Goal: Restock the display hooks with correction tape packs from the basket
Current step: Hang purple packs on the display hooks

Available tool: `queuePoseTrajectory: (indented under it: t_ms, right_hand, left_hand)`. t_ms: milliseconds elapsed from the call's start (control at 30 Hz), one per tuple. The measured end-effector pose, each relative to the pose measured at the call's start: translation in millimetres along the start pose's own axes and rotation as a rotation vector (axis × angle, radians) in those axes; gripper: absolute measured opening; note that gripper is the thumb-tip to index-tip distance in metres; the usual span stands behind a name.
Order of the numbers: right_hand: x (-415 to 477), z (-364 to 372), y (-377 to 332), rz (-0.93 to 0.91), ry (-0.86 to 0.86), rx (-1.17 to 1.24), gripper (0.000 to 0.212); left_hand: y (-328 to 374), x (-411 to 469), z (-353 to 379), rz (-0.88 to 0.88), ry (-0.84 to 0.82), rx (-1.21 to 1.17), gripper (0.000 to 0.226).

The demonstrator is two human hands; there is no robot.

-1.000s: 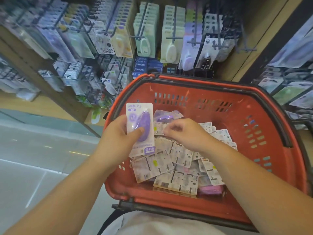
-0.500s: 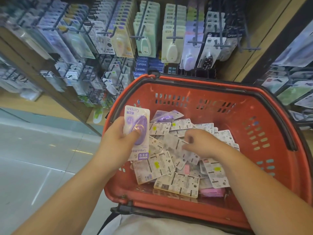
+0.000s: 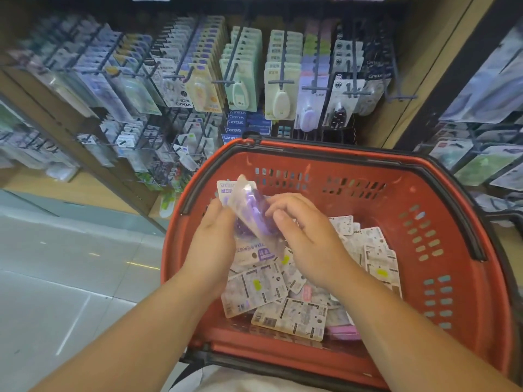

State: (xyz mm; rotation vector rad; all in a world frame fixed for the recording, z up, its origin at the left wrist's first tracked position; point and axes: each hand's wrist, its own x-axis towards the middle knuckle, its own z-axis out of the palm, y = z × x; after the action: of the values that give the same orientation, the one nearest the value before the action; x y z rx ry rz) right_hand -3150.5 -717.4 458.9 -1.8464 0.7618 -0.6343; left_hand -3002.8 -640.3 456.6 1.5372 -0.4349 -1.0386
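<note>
Left hand [image 3: 210, 244], right hand [image 3: 308, 241] grip purple packs [image 3: 254, 206], apparently.

Warm shop light fills the frame; pale streaks of glare cross the floor [image 3: 70, 264] at lower left. Wide-angle bowing bends the edges, and display hooks [image 3: 85, 60] at upper left smear into blur.

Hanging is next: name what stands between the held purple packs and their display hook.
Nothing visible: the purple packs, gripped by left hand and right hand over the basket, have open air up to the purple-stocked hook.
</note>
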Motion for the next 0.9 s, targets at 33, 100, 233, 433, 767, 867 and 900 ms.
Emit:
queuePoseTrajectory:
  t_ms: [33,100,233,433,767,867,900]
  right_hand:
    - [0.5,0.2,2.1,-0.015,0.019,0.005,0.017]
    - [1.5,1.2,7.9,0.024,0.039,0.015,0.018]
    - [4.3,5.5,13.9,0.148,0.092,0.095,0.031]
    - [7.5,11.4,17.3,0.318,0.066,0.125,0.038]
    - [14.8,13.6,59.9,0.544,-0.126,0.055,0.026]
    - [8.4,20.4,87.1,0.646,-0.398,-0.294,0.060]
    - [5.8,24.7,89.6,0.652,-0.452,-0.362,0.064]
  left_hand:
    - [1.0,-2.0,1.4,-0.014,-0.037,-0.053,0.049]
    - [2.4,-7.1,3.8,-0.045,-0.114,-0.137,0.076]
    - [-3.7,-9.6,-0.9,0.064,-0.116,0.006,0.056]
    - [-6.7,-11.9,-10.1,0.046,-0.114,0.046,0.044]
    - [-1.1,-10.9,-38.0,0.038,0.000,0.096,0.049]
    - [4.0,-15.1,-49.9,0.045,0.021,0.053,0.051]
    - [4.6,-16.8,-52.2,0.047,0.016,0.047,0.049]
